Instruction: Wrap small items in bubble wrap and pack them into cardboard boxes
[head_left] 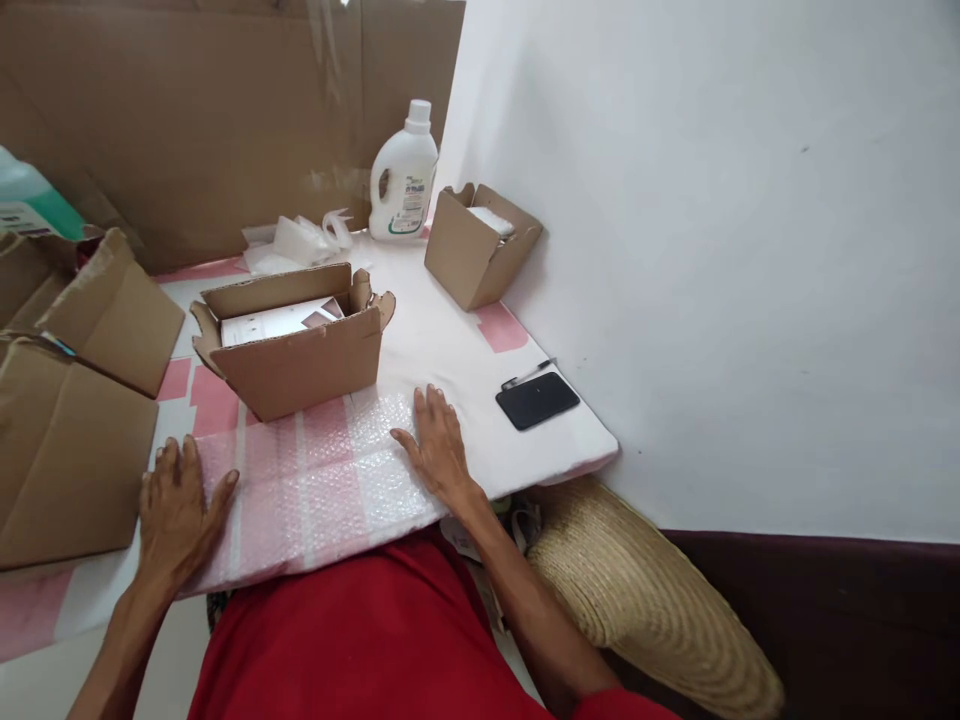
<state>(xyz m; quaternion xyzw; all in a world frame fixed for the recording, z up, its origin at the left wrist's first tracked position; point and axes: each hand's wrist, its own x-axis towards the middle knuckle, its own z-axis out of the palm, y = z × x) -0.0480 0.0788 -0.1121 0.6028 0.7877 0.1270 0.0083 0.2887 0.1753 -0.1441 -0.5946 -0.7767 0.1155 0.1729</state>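
A sheet of bubble wrap (307,480) lies flat along the front of the table. My left hand (174,505) rests open at its left end, fingers stretched forward and thumb apart. At the right end, my right hand (436,440) also lies open and flat, with its fingertips pointing to the back. Neither hand grips anything. Just behind the wrap stands an open cardboard box (300,365) with a white box (277,322) inside it.
Large cardboard boxes (67,450) stand at the left, near a bottle of green liquid (45,205). Toward the back are clear plastic pieces (300,240), a white jug (403,180) and another carton (472,250). A black phone (538,401) and a pen (529,374) lie rightward. A woven straw item (637,580) sits below.
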